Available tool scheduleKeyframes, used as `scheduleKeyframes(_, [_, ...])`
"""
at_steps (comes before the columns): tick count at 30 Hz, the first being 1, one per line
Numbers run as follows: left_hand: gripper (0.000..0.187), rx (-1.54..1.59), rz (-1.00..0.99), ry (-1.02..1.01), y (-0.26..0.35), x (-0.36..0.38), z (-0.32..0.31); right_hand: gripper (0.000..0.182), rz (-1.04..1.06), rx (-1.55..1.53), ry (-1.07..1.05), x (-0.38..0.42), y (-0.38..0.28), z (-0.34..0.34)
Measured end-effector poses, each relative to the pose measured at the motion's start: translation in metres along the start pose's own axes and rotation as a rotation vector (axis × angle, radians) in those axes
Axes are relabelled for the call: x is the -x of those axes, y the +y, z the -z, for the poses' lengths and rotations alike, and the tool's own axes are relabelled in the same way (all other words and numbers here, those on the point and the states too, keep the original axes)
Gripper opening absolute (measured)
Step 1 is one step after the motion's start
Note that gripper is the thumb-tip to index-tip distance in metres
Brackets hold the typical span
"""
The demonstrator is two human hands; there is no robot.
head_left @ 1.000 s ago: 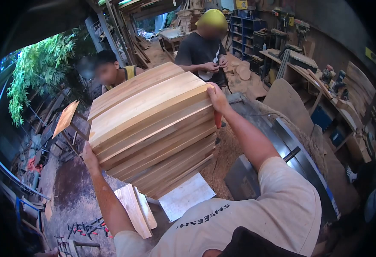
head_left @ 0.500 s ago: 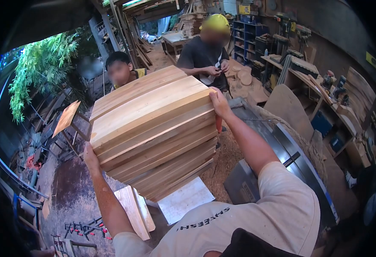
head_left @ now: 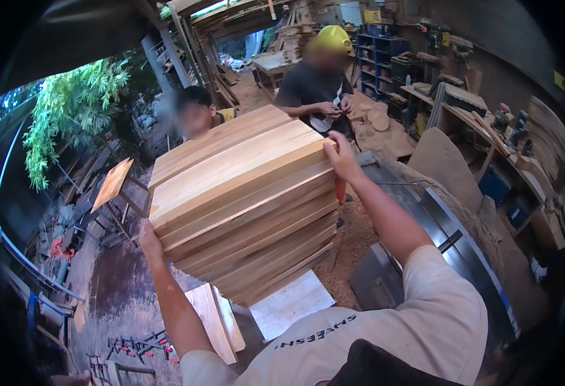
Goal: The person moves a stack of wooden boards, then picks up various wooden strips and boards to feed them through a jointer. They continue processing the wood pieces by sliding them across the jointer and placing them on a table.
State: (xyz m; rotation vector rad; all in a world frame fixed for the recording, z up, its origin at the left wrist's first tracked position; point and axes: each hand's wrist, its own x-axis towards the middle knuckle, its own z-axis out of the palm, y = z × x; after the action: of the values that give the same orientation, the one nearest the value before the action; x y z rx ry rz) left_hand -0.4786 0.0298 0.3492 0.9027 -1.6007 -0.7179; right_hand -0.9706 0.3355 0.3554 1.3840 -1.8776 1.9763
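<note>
A tall stack of pale wooden boards [head_left: 256, 238] rises in front of me, its layers slightly uneven along the near side. Both my hands are at the ends of the wooden board [head_left: 244, 168] at the top near edge. My left hand [head_left: 150, 239] wraps its left end, the fingers partly hidden behind the wood. On the right corner, my right hand [head_left: 342, 156] has its thumb on the near face and its fingers over the end. This board rests on those below, without a visible gap.
Two people stand beyond the stack, one in a yellow cap [head_left: 334, 38]. A table saw [head_left: 449, 238] is at right, with sawdust [head_left: 353, 257] on the floor beside it. Clamps [head_left: 142, 347] lie lower left. Loose boards [head_left: 213, 318] and a white panel [head_left: 292, 303] sit below the stack.
The whole view has shifted, so the stack and surroundings appear slightly lower and further right. My hands stay at the board's two ends. The person at the left has turned their head a little.
</note>
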Motion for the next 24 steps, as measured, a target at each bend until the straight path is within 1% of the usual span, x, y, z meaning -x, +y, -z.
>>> scheduleKeyframes(2, [0.049,-0.035,-0.008,0.012,0.006,0.000,-0.003,0.037,0.309,0.255,0.285,0.006,-0.048,0.004])
scheduleKeyframes(4, [0.049,-0.004,0.011,0.018,0.006,-0.001,-0.005,0.032,0.241,-0.098,-0.044,0.027,-0.127,0.003])
scheduleKeyframes(5, [0.048,0.023,0.022,0.005,0.005,0.000,-0.005,0.023,0.219,-0.246,-0.340,0.044,-0.168,0.008])
scheduleKeyframes(6, [0.048,0.018,0.027,0.005,0.005,-0.001,-0.009,0.019,0.189,-0.468,-0.642,0.057,-0.204,0.012])
scheduleKeyframes(7, [0.047,0.040,0.043,0.013,0.007,-0.003,-0.013,0.027,0.367,-0.629,-0.874,0.067,-0.228,0.013])
scheduleKeyframes(8, [0.046,0.060,0.059,0.019,0.008,-0.004,-0.018,0.034,0.463,-0.806,-1.081,0.074,-0.249,0.011])
scheduleKeyframes(9, [0.046,0.058,0.060,0.018,0.012,-0.008,-0.023,0.035,0.450,-1.000,-1.257,0.082,-0.270,0.009])
scheduleKeyframes(10, [0.046,0.025,0.040,-0.006,0.014,-0.011,-0.026,0.031,0.486,-1.182,-1.311,0.090,-0.283,0.002])
scheduleKeyframes(11, [0.046,-0.009,0.023,-0.033,0.013,-0.012,-0.027,0.031,0.473,-1.191,-1.304,0.096,-0.291,-0.003])
scheduleKeyframes(13, [0.047,0.034,0.036,-0.042,0.011,-0.018,-0.037,0.031,0.497,-1.308,-1.384,0.100,-0.300,-0.008])
scheduleKeyframes(14, [0.046,0.062,0.070,-0.030,0.020,-0.015,-0.041,0.033,0.485,-1.328,-1.386,0.103,-0.300,-0.012])
scheduleKeyframes(16, [0.046,0.088,0.106,-0.030,0.020,-0.020,-0.051,0.031,0.475,-1.360,-1.365,0.102,-0.299,-0.016])
scheduleKeyframes(18, [0.046,0.113,0.057,-0.073,0.014,-0.031,-0.054,0.030,0.460,-1.398,-1.343,0.099,-0.302,-0.020])
scheduleKeyframes(19, [0.046,0.109,0.065,-0.085,0.011,-0.036,-0.057,0.029,0.460,-1.406,-1.281,0.098,-0.303,-0.020])
scheduleKeyframes(20, [0.047,0.102,0.073,-0.087,0.020,-0.035,-0.061,0.027,0.450,-1.416,-1.210,0.098,-0.304,-0.019])
scheduleKeyframes(21, [0.048,0.093,0.083,-0.092,0.023,-0.032,-0.063,0.027,0.425,-1.427,-1.186,0.100,-0.305,-0.020])
scheduleKeyframes(23, [0.049,0.056,0.098,-0.116,0.007,-0.037,-0.055,0.029,0.430,-1.498,-1.177,0.100,-0.305,-0.023])
scheduleKeyframes(24, [0.049,0.056,0.092,-0.088,-0.002,-0.042,-0.054,0.028,0.464,-1.471,-1.225,0.101,-0.305,-0.023])
